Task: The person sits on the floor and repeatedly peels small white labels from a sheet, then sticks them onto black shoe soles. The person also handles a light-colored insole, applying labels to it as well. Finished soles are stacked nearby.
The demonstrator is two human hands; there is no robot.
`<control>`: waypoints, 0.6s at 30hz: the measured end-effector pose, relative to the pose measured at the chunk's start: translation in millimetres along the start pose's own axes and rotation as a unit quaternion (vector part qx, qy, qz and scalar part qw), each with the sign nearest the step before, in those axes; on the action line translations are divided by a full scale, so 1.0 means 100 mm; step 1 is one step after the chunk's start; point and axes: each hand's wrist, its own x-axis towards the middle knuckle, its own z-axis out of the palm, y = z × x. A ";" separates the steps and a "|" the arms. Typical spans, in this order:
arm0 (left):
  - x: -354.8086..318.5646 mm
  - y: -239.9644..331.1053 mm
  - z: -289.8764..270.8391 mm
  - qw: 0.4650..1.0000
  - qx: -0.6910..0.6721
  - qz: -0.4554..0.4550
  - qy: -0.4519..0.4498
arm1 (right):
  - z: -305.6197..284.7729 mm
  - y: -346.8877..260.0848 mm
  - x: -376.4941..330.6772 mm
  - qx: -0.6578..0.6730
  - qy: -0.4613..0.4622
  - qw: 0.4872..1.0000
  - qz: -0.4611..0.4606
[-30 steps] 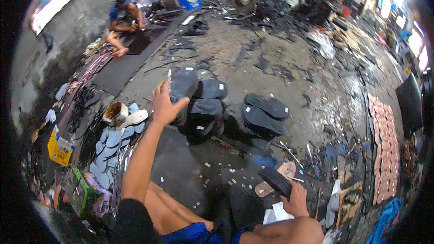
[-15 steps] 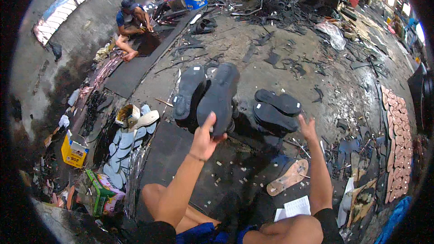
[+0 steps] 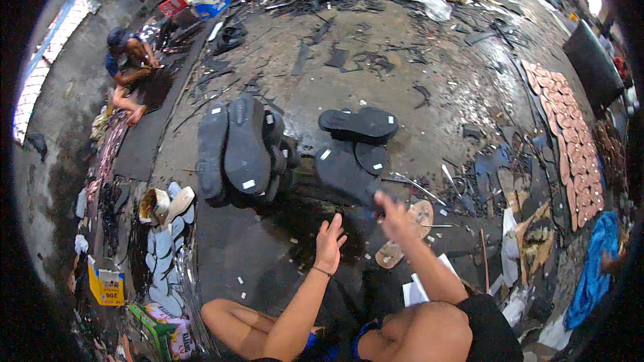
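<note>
My right hand (image 3: 397,222) is at the near end of a black shoe sole (image 3: 343,169) with a small white label. Its fingers look closed on that end, slightly blurred. The sole slants toward me from the right pile, where more black soles (image 3: 360,123) lie stacked. My left hand (image 3: 329,247) is in the air over the dark mat, holding nothing, its fingers apart. Left of it stands a bigger pile of black soles, its top sole (image 3: 248,144) lying bottom up.
A tan sole (image 3: 421,220) and white paper (image 3: 416,291) lie by my right forearm. Grey soles (image 3: 163,251), a yellow box (image 3: 107,283) and a green box (image 3: 161,328) are at left. Pink-brown pieces (image 3: 560,141) cover a strip at right. A person (image 3: 127,60) crouches at far left.
My left hand has let go of a black sole, now on the left pile, and drawn back. My right hand has moved onto a sole of the right pile. The view has shifted.
</note>
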 end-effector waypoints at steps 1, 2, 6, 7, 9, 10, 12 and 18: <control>0.08 -0.05 0.10 1.000 0.002 0.002 0.011 | 0.00 0.11 -0.33 0.041 -0.013 0.999 0.027; 0.14 -0.08 0.32 1.000 0.006 0.003 0.006 | -0.21 0.25 -0.51 -0.008 0.000 1.000 0.030; -0.07 0.04 -0.04 0.930 0.260 0.260 0.007 | -0.47 0.29 -0.57 -0.324 0.002 0.941 -0.095; -0.35 0.37 -0.04 0.893 0.400 0.204 -0.025 | -0.69 0.08 -0.33 -0.460 0.034 0.883 -0.090; -0.33 0.25 -0.59 0.696 0.646 0.310 0.050 | -0.88 -0.05 0.15 -0.411 0.088 0.863 -0.281; -0.27 0.12 -0.84 0.643 0.710 0.281 0.064 | -0.87 -0.23 0.37 -0.454 0.119 0.796 -0.383; -0.19 -0.02 -1.06 0.615 0.746 0.248 0.062 | -0.93 -0.75 0.62 -0.551 0.160 0.744 -0.343; -0.21 0.30 -0.96 0.759 0.594 0.249 -0.091 | -1.50 -0.90 0.01 -0.670 0.226 0.655 -0.266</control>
